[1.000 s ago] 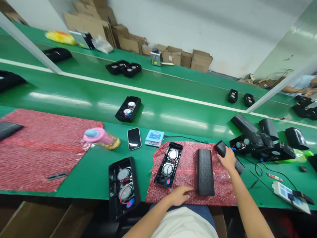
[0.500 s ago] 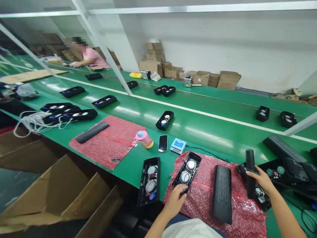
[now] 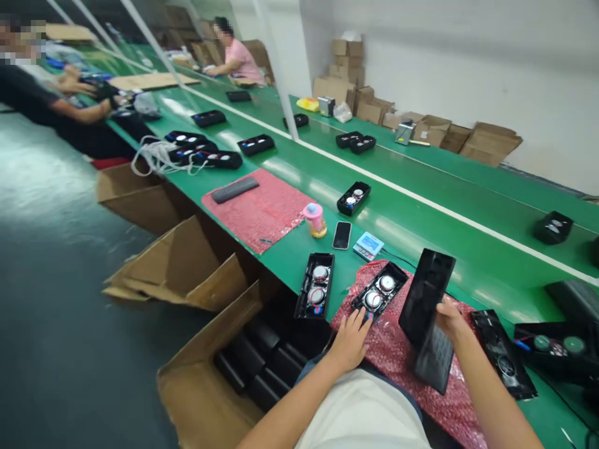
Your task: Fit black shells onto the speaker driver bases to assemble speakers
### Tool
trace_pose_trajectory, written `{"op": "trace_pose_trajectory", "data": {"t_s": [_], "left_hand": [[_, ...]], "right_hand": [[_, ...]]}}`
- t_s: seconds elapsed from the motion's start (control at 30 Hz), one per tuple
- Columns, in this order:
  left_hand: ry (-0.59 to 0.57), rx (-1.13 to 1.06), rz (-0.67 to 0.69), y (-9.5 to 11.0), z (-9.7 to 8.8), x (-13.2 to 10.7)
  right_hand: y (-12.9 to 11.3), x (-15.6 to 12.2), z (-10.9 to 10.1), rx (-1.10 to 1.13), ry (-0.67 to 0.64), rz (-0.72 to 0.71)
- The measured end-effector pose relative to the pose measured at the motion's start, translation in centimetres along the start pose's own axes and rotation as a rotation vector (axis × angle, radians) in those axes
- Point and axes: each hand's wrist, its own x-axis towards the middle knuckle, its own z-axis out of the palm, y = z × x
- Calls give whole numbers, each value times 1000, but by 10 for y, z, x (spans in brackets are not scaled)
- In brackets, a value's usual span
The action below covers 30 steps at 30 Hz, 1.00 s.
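My right hand [image 3: 450, 318] grips a black plastic speaker cover [image 3: 428, 293] by its right edge, holding it up and tilted above the red bubble wrap. Just below it lies a black patterned grille cover [image 3: 435, 368], partly hidden. My left hand [image 3: 352, 337] has its fingers stretched out, touching the near end of an open black speaker housing [image 3: 380, 292] by a blue part. Two round silver drivers and red wires show inside that housing. A similar housing [image 3: 316, 287] lies left of my left hand. Right of my right hand is another black shell [image 3: 503, 355].
A small blue-faced device [image 3: 369, 245], a phone [image 3: 342, 235] and a pink-lidded bottle [image 3: 314, 219] stand beyond the housings. Below the bench edge, a cardboard box [image 3: 206, 374] holds black pieces. Co-workers sit at the far left, and more housings lie along the green bench [image 3: 407, 224].
My right hand has moved left with the black cover, off the shell on the right, and turned its broad face into view. My left hand's fingers have stretched out. The view has swung right-to-left.
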Motion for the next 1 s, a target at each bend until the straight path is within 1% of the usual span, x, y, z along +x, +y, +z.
{"op": "trace_pose_trajectory", "data": {"t_s": [0.1, 0.17, 0.27, 0.37, 0.43, 0.57, 0.63, 0.7, 0.8, 0.87, 1.0], "left_hand": [[32, -23, -82, -16, 7, -11], [52, -59, -112, -21, 10, -16], [66, -159, -137, -21, 10, -21], [87, -287, -174, -19, 12, -26], [112, -366, -202, -17, 17, -29], [176, -553, -257, -12, 29, -29], [220, -666, -297, -7, 32, -23], [280, -780, -352, -1, 32, -12], [367, -933, -459, 7, 31, 14], [405, -1024, -526, 10, 31, 33], [455, -1159, -599, 16, 36, 62]], "right_hand": [[-9, 33, -7, -101, -98, -93], [-18, 55, -3, -210, -195, -172], [-29, 81, 14, -384, -423, -290], [-33, 97, 34, -546, -622, -359], [-30, 106, 43, -638, -696, -384], [-22, 116, 52, -770, -765, -423], [-18, 119, 53, -812, -786, -436], [-15, 121, 53, -843, -797, -447], [-14, 125, 54, -870, -808, -468], [-14, 128, 56, -880, -817, -483], [-12, 133, 58, -907, -830, -504]]}}
